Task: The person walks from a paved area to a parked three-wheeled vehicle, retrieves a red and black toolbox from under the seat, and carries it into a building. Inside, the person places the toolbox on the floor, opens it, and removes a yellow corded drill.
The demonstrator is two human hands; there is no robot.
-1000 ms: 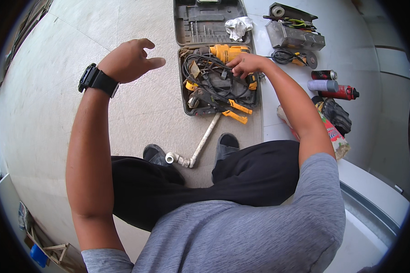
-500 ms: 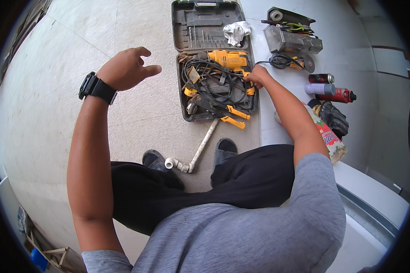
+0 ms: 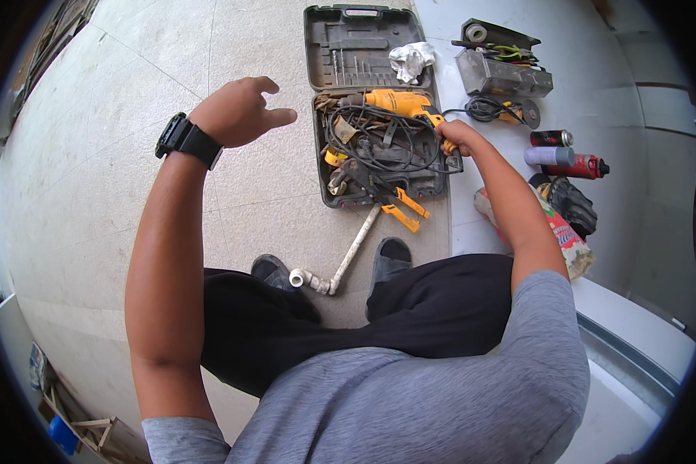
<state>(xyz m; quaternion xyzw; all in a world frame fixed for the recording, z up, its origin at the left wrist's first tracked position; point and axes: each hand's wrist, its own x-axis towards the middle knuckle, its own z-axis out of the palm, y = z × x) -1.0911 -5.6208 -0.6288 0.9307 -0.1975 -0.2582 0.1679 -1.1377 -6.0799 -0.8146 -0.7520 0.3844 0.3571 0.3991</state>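
- Held in the right hand (image 3: 458, 138), at the right edge of the open tool case (image 3: 367, 39): yellow drill (image 3: 398, 101), with the grip clenched around its handle.
- Located across the case's tray, beside the hinge; too unclear to tell whether resting there or slightly raised.
- Judged a likely fault: snagging of the black cord (image 3: 349, 114) among the tools in the case, caused by pulling on the handle with coils so tangled.
- Judged a second fault: dipping of the chuck into the case's contents, caused by a one-handed hold at the rear end.
- Judged a third: dragging out of the yellow-handled tool (image 3: 401, 217), jutting over the case's near edge, if caught by a loop.
- Pointed chuck-first toward the case's left side, with long axis nearly parallel to the hinge and handle slanting to the near right corner.
- Held left of the case, empty, with fingers loosely bent and thumb spread: left hand (image 3: 236, 112).
- Stowed in the case's lid: drill bits (image 3: 346, 68), white rag (image 3: 411, 60).
- Laid on the near side of the case: white pipe (image 3: 354, 251).
- Set right of the case: metal toolbox (image 3: 506, 75), angle grinder (image 3: 518, 114).
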